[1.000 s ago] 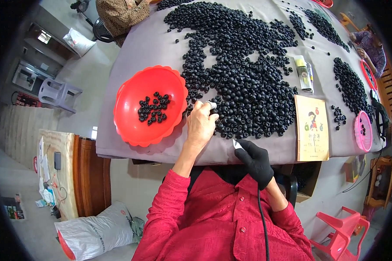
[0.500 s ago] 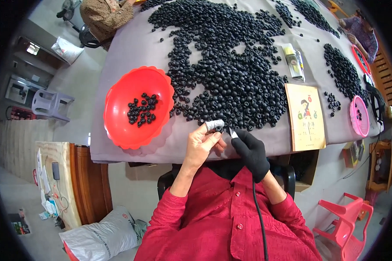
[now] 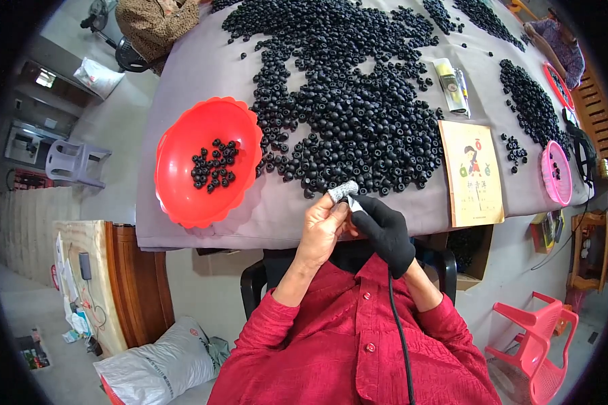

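While the bowl (image 3: 203,125) holds beads (image 3: 216,164), more lie outside.

The grey-covered surface (image 3: 196,81) bears black beads (image 3: 368,115), centre to twelve o'clock; a red bowl (image 3: 199,131) at eight; a booklet (image 3: 471,174) at four.

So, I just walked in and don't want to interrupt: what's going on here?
A person in a red shirt has both hands together at the near edge of the table. The left hand, with a grey wrap on one finger, meets the gloved right hand, where a pale pointed tip shows; anything between is hidden. Black beads cover much of the table, and a red bowl at left holds some.
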### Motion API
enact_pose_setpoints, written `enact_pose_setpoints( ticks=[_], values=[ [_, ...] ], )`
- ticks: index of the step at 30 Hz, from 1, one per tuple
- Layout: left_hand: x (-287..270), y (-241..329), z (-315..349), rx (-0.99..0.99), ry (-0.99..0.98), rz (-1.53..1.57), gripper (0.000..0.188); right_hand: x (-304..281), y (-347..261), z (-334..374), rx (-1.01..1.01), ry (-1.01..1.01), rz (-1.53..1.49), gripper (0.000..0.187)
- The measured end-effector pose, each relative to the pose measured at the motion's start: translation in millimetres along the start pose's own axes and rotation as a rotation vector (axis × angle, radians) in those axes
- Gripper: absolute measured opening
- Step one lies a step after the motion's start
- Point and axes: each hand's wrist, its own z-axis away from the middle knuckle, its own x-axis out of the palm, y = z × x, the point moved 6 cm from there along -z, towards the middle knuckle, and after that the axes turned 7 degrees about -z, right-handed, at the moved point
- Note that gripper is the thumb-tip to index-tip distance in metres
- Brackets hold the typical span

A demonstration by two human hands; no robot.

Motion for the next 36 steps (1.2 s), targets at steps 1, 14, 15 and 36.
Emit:
enact_pose_setpoints(
  ticks=[1, 14, 15, 36],
  values=[
    [-2, 0, -1, 0.029, 0.009, -0.020, 0.032, 0, 0, 0, -0.001, -0.001, 0.000, 0.031],
    [-22, 8, 6, 0.094, 0.074, -0.104, 0.021, -7, 0, 0, -0.054, 0.038, 0.140, 0.035],
    [-21, 9, 7, 0.094, 0.076, -0.104, 0.021, -7, -1, 0, -0.086, 0.029, 0.164, 0.034],
    [-19, 4, 6, 0.064, -0.038, 0.077, 0.017, 8, -6, -1, -0.082, -0.106, 0.232, 0.030]
  ],
)
